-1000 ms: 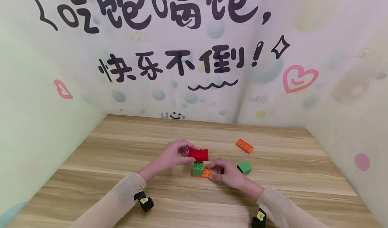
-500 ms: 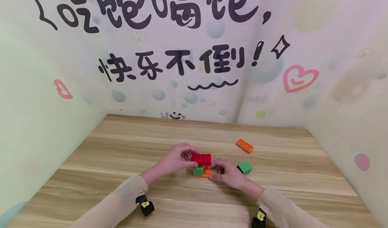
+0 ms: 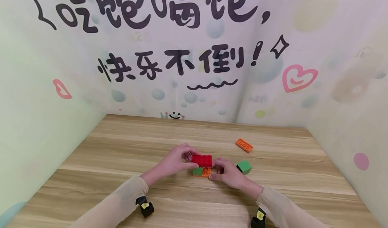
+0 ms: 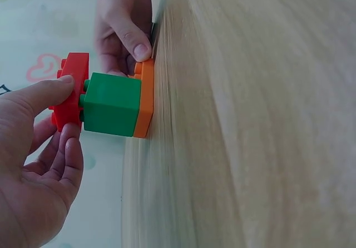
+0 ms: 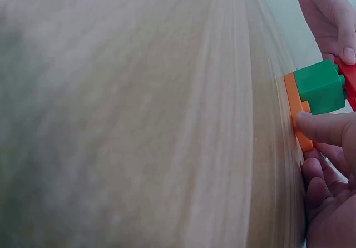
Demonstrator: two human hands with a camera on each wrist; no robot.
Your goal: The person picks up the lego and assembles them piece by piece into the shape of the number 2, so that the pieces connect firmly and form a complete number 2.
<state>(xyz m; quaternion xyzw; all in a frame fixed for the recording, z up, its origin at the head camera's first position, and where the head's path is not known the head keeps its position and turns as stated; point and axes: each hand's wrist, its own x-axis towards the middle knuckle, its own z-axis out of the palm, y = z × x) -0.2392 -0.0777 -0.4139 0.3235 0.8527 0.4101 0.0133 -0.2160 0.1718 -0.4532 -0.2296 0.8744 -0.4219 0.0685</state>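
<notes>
My left hand [image 3: 179, 158] pinches a red brick [image 3: 202, 160] between thumb and fingers, over a green block [image 3: 197, 171]. In the left wrist view the red brick [image 4: 73, 92] lies against the studs of the green block [image 4: 113, 104], slightly tilted; whether it is pressed down I cannot tell. That block stands on one end of an orange plate [image 4: 146, 98] lying on the table. My right hand [image 3: 228, 174] grips the plate's other end, its thumb on the orange piece [image 5: 303, 120] in the right wrist view.
A loose orange plate [image 3: 244, 145] lies on the wooden table [image 3: 136, 133] farther back on the right. Another green block [image 3: 244, 167] sits just beyond my right hand. A printed cloth wall [image 3: 194, 103] stands behind the table.
My left hand has brought the red brick slightly right and nearer to me, down onto the green block, covering more of its top. My right hand has stayed in place.
</notes>
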